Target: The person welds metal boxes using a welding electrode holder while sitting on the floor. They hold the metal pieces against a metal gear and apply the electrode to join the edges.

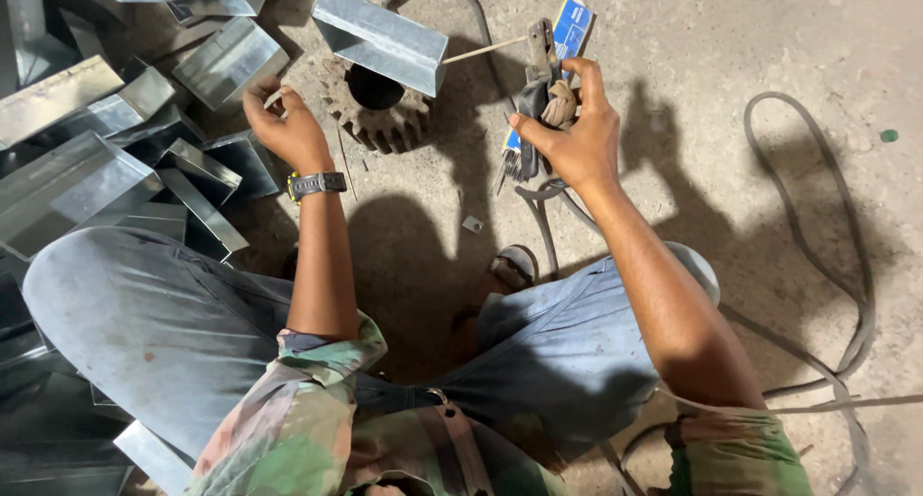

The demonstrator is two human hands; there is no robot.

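My right hand (572, 131) grips a welding electrode holder (538, 68) with a thin rod (486, 49) clamped in its jaws, the rod pointing left toward a folded grey sheet-metal piece (380, 37). That piece rests on top of a large rusty gear (377, 111) on the floor. My left hand (284, 121), with a dark wristwatch (317, 183) on the wrist, reaches to the left of the gear, fingers curled around a small thin item that I cannot make out. A blue box (573, 30) lies just behind the holder.
A heap of folded sheet-metal channels (87, 160) fills the left side. A dark cable (827, 227) loops over the concrete floor on the right. My knees in grey trousers (144, 313) and a sandalled foot (510, 265) are below.
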